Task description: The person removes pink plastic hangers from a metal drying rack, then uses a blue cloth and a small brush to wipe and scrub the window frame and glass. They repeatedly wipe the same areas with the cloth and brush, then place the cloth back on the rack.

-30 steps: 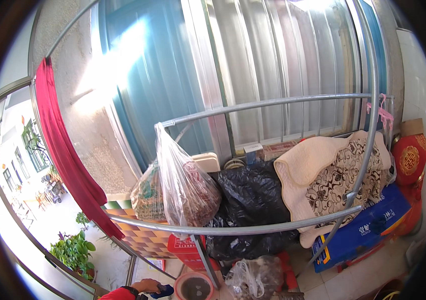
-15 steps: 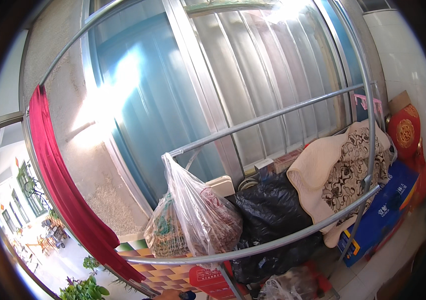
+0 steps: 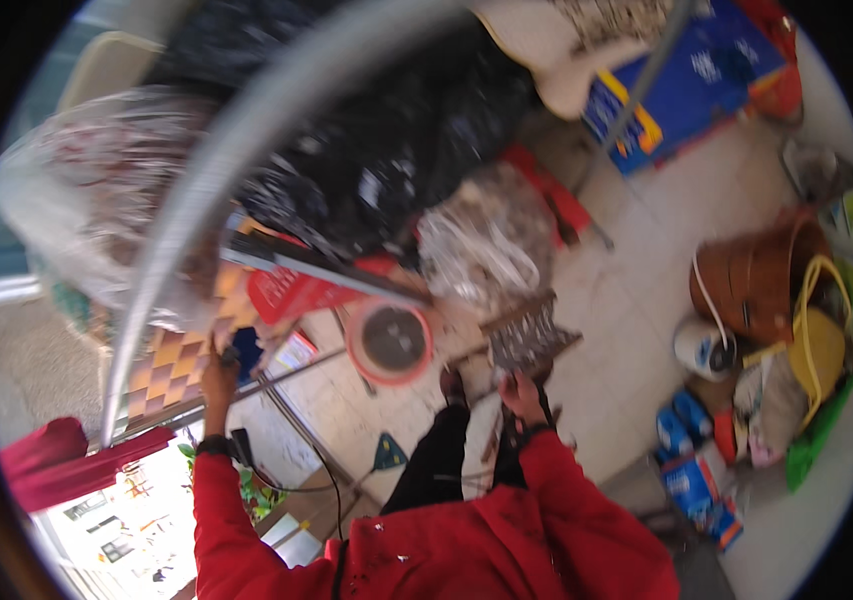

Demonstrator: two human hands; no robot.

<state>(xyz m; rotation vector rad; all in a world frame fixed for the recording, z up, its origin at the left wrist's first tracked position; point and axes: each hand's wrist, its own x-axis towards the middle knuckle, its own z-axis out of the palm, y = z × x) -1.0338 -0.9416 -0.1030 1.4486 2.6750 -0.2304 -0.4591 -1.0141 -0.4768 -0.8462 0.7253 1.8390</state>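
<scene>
My left hand point(image 3: 216, 382) is raised at the left beside a checked tan-and-brown panel point(image 3: 168, 362). Its fingers are curled against a dark blue object point(image 3: 245, 352) with a grey end, too blurred to name. A black cable point(image 3: 298, 428) runs down close to it. My right hand point(image 3: 520, 396) hangs low in front of my body, smeared by motion, so its fingers are unclear. Just beyond it is a dark patterned piece point(image 3: 529, 336) with a ragged outline. Between my hands, farther off, a round pink-rimmed basin point(image 3: 389, 380) with grey contents stands on the tiles.
A grey metal tube point(image 3: 171, 235) curves across the left. Behind it are a clear plastic bag point(image 3: 111, 175), black bags point(image 3: 396, 130) and another clear bag point(image 3: 481, 245). A blue box point(image 3: 691, 85) lies at the far right, with a brown bucket point(image 3: 746, 285) nearer.
The view has tipped down from the window and rail to the floor. Both my arms in red sleeves now show, along with the basin and bucket.
</scene>
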